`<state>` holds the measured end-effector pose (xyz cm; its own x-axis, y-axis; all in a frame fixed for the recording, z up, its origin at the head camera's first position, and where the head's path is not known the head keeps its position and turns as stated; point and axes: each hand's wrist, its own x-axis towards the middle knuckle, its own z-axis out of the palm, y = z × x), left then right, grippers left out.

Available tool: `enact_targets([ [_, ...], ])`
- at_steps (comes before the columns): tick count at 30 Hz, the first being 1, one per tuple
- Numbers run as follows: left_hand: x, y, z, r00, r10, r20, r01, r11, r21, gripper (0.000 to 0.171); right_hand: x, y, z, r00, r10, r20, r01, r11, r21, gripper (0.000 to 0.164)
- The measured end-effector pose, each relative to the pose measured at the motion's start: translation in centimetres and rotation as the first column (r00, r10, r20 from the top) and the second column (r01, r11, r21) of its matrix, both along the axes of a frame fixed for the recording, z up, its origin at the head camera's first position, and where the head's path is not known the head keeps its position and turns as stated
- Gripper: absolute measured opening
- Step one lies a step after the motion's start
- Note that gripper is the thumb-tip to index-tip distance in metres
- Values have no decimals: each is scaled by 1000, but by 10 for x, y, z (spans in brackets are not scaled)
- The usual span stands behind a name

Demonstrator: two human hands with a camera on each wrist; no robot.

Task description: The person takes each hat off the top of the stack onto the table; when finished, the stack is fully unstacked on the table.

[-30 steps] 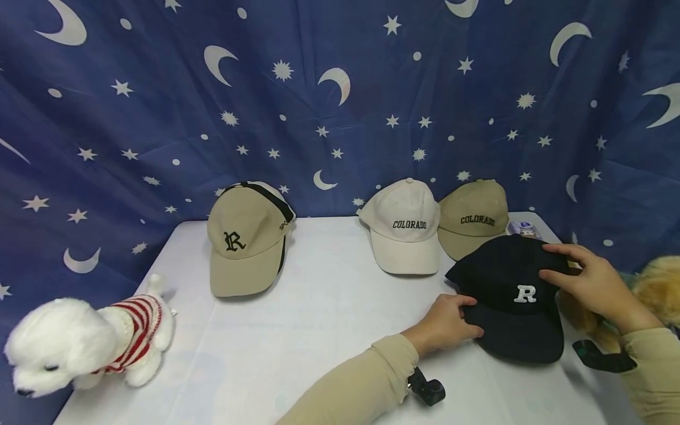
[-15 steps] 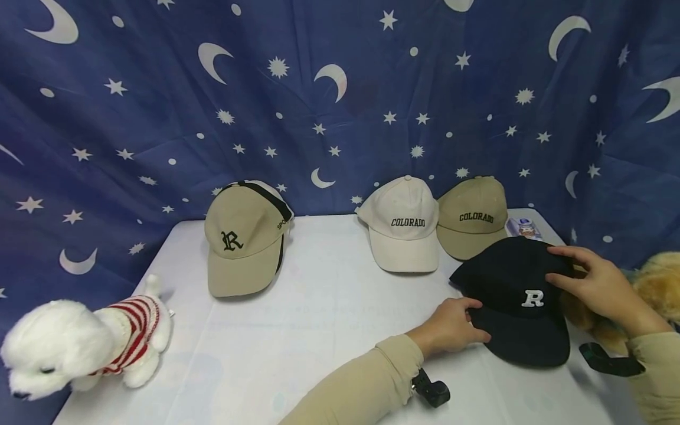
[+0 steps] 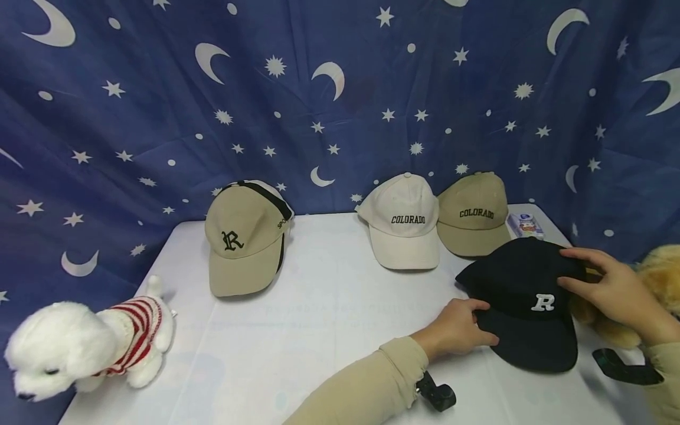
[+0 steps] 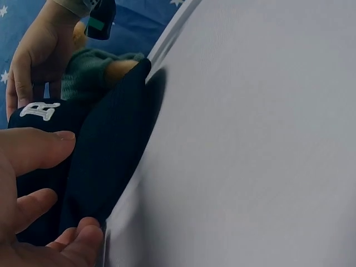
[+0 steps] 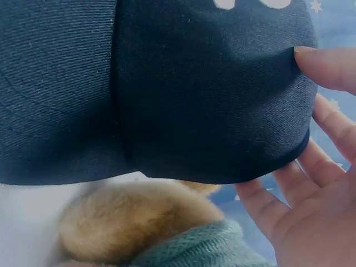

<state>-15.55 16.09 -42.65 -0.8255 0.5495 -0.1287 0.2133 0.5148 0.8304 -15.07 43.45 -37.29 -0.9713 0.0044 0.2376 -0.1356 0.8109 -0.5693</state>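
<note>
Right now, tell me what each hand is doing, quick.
Left hand: holding the dark cap by one side.
Right hand: holding the same cap by the opposite side.

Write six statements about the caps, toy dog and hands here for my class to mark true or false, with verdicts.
1. The left hand and right hand both touch the black cap. True.
2. The black cap's front says COLORADO. False: it bears a white letter R.
3. The white plush dog wears a striped top. True.
4. The white plush dog is right of the black cap. False: it is left of it.
5. The white COLORADO cap sits left of the khaki COLORADO cap. True.
6. The right hand holds the khaki COLORADO cap. False: it holds the black cap.
</note>
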Motion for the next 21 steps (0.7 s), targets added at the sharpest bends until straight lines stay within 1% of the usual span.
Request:
enact_targets([
  [2,3,0,1,1000,-11,1,11,1000,-6,57,4,0,1,1000,2,-25,-2,1000,2,50],
  [4,6,0,3,1000,-17,12,17,1000,-9,57,8,0,2,1000,3,-31,-3,1000,4,50],
  [7,10,-1,7,999,-23,28,23,1000,-3,57,12,1,5,1000,-4,-25,4,1000,22,51],
  [9,11,-1,9,999,-16,41,16,1000,6,57,12,2,7,1000,-16,-7,16,999,47,53],
  [11,10,0,9,999,-8,43,7,1000,11,57,12,2,7,999,-32,9,32,997,66,53],
  [15,7,0,5,1000,3,18,-3,1000,-7,56,8,0,3,996,-57,63,53,996,70,56],
  [17,5,0,3,1000,4,7,-4,1000,-13,56,4,-1,1,995,-57,87,53,997,55,58],
  [21,1,0,1,1000,8,9,-8,1000,2,56,-4,-2,-2,994,-51,101,46,998,45,58],
])
